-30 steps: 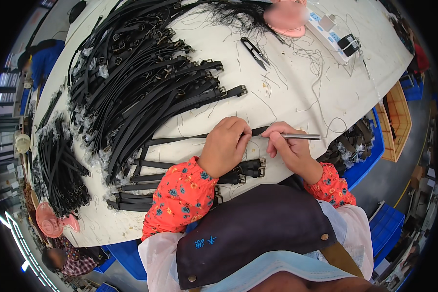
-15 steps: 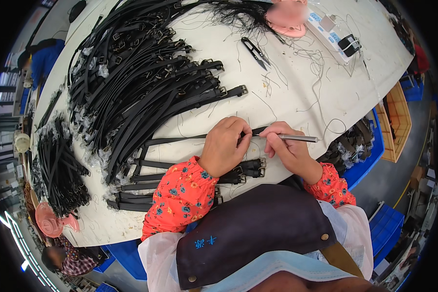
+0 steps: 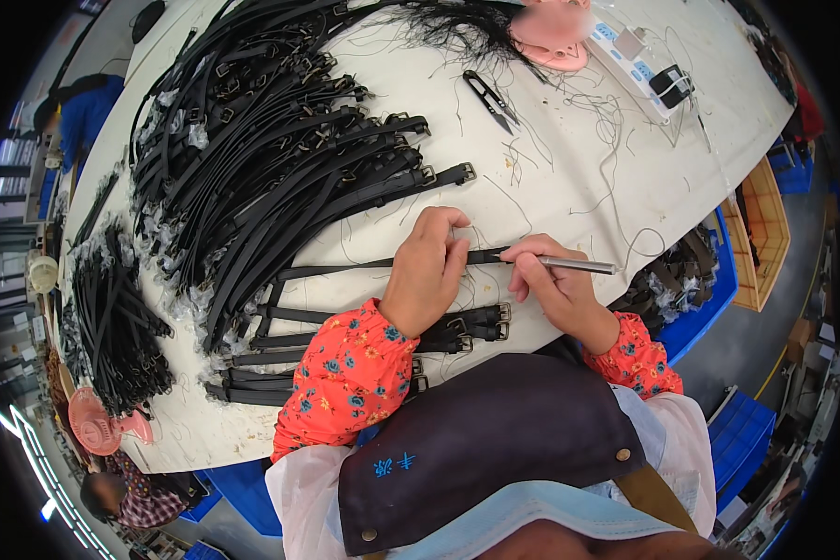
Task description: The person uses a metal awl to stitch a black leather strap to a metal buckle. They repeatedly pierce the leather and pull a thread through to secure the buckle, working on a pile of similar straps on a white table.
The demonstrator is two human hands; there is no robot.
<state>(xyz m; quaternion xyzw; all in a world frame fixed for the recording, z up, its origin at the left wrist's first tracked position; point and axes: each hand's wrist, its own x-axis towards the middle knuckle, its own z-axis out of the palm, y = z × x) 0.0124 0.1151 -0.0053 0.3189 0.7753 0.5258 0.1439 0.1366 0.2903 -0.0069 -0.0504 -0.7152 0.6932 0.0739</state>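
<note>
My right hand [image 3: 562, 297] is closed round a slim silver pen-shaped tool [image 3: 586, 266] with a thin cord at its rear end. Its fingertips are at the right end of a narrow black belt [image 3: 345, 269]; whether they also pinch the belt is hidden. My left hand [image 3: 425, 275] is over the middle of this belt, thumb and fingers apart, and nothing shows between them. Closer to me lie several more black belts with metal buckles [image 3: 501, 322], partly under my left sleeve.
A large heap of black buckled belts [image 3: 252, 159] covers the table's left half, a smaller bundle [image 3: 121, 317] beside it. Black thread snips [image 3: 491, 101], loose threads, a power strip [image 3: 630, 65] and a pink fan [image 3: 93, 420] are on the table [image 3: 560, 140]. A blue crate [image 3: 714, 308] stands right.
My left hand has come away from the belt's right end, its thumb and fingers parting. My right hand, with the silver tool, has shifted slightly right.
</note>
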